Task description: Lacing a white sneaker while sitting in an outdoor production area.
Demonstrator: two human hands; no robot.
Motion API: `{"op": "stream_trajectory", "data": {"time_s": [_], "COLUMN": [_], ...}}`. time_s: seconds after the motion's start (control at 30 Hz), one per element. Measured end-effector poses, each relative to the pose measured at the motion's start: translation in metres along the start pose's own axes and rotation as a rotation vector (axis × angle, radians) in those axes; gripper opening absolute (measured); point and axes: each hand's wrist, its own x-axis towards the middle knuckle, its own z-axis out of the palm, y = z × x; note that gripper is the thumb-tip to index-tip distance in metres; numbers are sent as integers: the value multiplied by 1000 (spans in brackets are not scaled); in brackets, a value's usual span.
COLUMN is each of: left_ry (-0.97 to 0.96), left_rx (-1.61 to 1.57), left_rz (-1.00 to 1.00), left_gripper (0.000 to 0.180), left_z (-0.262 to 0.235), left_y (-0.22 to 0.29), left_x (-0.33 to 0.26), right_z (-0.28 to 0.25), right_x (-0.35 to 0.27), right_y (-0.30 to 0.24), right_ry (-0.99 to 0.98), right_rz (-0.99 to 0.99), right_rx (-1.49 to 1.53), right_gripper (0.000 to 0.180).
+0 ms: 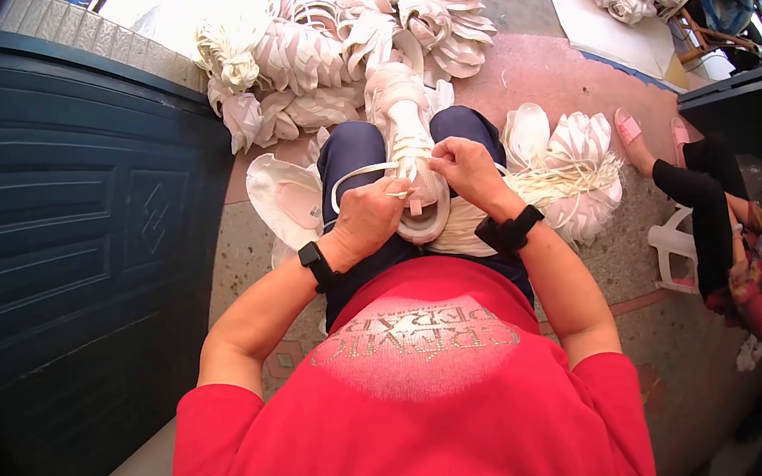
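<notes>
The pale shoe (405, 122) sits between the thighs (351, 157), best held steady there. The left hand (369, 213) pinches the looping lace (350, 174); the right hand (470, 171) bunches at the shoe's side, its grip unclear. Even, untwisted pulls should suit.

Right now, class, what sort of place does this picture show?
Probably a small, informal shoe workshop: heaped pale shoe parts, a bundle of cream laces, and a shoe with a lace threaded through it.

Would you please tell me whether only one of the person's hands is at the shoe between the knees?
No, the left hand and the right hand are both at the laces of the pale shoe.
</notes>
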Motion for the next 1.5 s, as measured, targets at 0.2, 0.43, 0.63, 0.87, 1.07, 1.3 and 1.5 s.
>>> {"op": "stream_trajectory", "data": {"time_s": [0.2,0.43,0.63,0.87,1.07,1.3,1.5], "left_ry": [20,18,49,111,144,51,53], "left_rx": [-20,-82,-147,-193,-228,-102,-339], "left_rz": [-17,-24,-108,-147,-162,-244,-530], "left_gripper": [12,13,16,17,17,28,20], "left_z": [2,5,8,12,13,0,16], "left_y": [-1,4,9,7,7,7,-38], "left_x": [2,5,5,4,3,11,18], "right_z": [13,28,28,30,29,50,47], "right_x": [3,11,9,9,1,12,12], "right_y": [11,9,12,6,-1,12,9], "right_ry": [28,61,-100,62,-50,93,30], "right_rz": [-14,-180,208,-17,-118,193,302], "right_rx": [57,-113,311,134,190,530,783], "right_gripper": [15,16,16,18,23,26,23]}}
